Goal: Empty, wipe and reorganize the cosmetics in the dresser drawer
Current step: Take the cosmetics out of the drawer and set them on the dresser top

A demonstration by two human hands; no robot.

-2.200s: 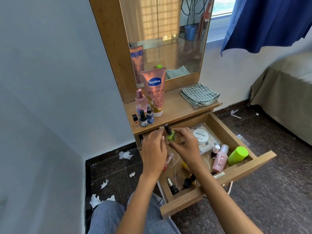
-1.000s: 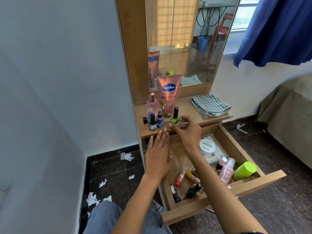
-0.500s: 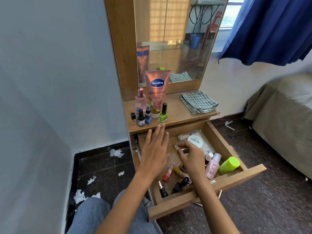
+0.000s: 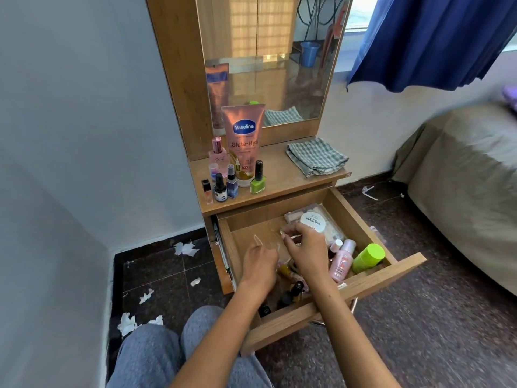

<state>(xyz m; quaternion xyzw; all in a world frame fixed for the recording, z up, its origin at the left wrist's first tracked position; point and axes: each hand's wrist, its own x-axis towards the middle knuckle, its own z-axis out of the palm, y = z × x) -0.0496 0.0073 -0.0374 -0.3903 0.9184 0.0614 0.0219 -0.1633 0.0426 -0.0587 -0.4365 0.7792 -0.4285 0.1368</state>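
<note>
The dresser drawer [image 4: 321, 315] is pulled open, with cosmetics lying loose inside. My left hand [image 4: 260, 266] reaches down into its left half, fingers curled at the edge of a clear plastic bag [image 4: 264, 242]. My right hand [image 4: 306, 249] is beside it and pinches a thin pinkish stick [image 4: 292, 236] at its fingertips. A white round jar [image 4: 313, 221] sits at the drawer's back. A pink bottle [image 4: 341, 261] and a lime-capped bottle [image 4: 368, 257] lie at the right. Dark small bottles [image 4: 293, 294] lie near the front, partly hidden by my arms.
On the dresser top stand a Vaseline tube [image 4: 246, 135], a green nail polish [image 4: 258, 183] and several small bottles [image 4: 221, 189]. A folded checked cloth [image 4: 316, 159] lies to the right. A bed [image 4: 461, 177] is at the far right. Tissue scraps [image 4: 127, 323] litter the floor.
The green nail polish went from my hands onto the dresser top. Both hands then came back down into the drawer; my left hand, flat above it before, now dips in at the plastic bag.
</note>
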